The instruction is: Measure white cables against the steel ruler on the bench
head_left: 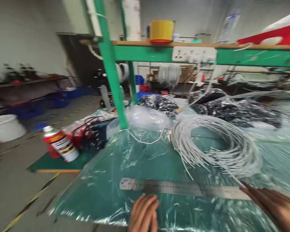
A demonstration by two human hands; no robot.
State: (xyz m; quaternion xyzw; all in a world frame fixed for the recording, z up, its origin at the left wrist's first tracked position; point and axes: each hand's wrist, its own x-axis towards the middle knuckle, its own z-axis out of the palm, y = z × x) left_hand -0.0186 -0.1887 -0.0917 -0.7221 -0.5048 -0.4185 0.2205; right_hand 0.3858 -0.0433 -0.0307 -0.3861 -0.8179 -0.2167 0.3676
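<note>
A long steel ruler (169,187) lies across the plastic-covered green bench top. Just below its left part is my left hand (143,213), fingers extended side by side, with nothing visible in it. My right hand (275,206), slightly blurred, is at the ruler's right end and covers that end. One thin white cable (236,179) runs from the coil to the fingertips of my right hand, which look closed on it. Behind the ruler sits the large coil of white cables (246,151), with several loose ends fanning out toward the ruler.
A green post (112,71) and shelf beam (145,54) with a power strip (193,54) stand over the bench. Black wrapped bundles (239,111) and a clear plastic bag (148,117) lie behind. A spray can (61,145) leans at the left.
</note>
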